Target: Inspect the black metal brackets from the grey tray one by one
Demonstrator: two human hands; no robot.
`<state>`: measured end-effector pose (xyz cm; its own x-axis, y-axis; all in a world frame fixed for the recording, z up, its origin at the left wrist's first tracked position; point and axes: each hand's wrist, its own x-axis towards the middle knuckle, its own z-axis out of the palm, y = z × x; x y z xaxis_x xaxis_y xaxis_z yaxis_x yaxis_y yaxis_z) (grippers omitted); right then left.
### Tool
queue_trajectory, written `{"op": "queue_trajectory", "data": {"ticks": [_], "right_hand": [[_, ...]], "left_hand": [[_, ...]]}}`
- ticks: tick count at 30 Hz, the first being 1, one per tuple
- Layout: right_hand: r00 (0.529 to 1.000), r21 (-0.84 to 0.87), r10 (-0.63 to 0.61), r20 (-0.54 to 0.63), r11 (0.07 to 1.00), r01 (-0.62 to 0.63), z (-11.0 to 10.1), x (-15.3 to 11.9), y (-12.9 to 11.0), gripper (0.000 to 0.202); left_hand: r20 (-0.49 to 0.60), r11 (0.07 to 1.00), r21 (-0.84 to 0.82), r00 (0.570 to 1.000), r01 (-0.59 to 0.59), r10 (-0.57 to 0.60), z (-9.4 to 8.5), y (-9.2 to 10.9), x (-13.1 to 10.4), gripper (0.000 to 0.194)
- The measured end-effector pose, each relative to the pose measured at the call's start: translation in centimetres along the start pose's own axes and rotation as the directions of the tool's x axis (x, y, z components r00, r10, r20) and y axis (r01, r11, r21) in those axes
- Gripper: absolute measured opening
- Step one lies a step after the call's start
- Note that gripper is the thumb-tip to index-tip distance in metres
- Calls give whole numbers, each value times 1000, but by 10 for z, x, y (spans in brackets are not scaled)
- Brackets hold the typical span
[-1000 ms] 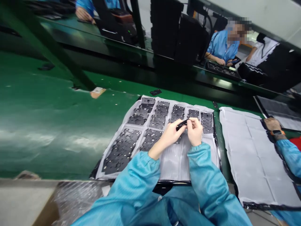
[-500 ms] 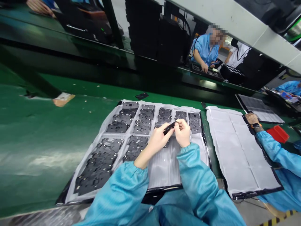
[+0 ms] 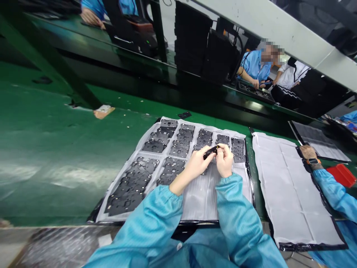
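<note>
A small black part [image 3: 211, 152], seen almost edge-on, is held between my two hands over the compartment tray. My left hand [image 3: 196, 163] grips its left end, fingers closed round it. At the other end, the fingers of my right hand [image 3: 224, 160] pinch it. Below lies the white-lined tray [image 3: 199, 201], its compartments holding overlapping flat black plates [image 3: 134, 182] with cutouts. The near middle compartments show bare lining, partly hidden by my forearms. What exactly the held part is, I cannot make out; it resembles the plates in the tray.
To the right lies a second white-lined tray [image 3: 290, 193]; a co-worker's hand [image 3: 308, 152] with an orange-banded watch rests at its far edge. A red bin [image 3: 341, 175] stands beyond. A green post [image 3: 72, 82] rises at left. A loose black plate [image 3: 184, 115] lies behind my tray.
The view has shifted, so the bench scene sits farther right. The black part has turned slightly between my fingers; both hands still hold it.
</note>
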<state>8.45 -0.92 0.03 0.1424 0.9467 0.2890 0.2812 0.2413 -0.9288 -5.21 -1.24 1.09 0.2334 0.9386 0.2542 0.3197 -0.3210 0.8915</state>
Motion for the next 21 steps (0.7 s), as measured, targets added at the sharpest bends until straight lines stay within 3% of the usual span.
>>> {"op": "queue_trajectory", "data": {"ticks": [7, 14, 21], "right_hand": [[999, 117, 32, 15, 993, -34, 2, 3, -1, 20], [994, 241, 89, 58, 965, -100, -4, 7, -2, 18], [993, 222, 117, 3, 968, -115, -4, 7, -1, 25]], "left_hand": [[-14, 997, -75, 1000, -11, 10, -3, 2, 1, 20], [41, 978, -208, 999, 3, 5, -7, 7, 3, 23], [50, 977, -212, 998, -18, 29, -6, 4, 2, 19]]}}
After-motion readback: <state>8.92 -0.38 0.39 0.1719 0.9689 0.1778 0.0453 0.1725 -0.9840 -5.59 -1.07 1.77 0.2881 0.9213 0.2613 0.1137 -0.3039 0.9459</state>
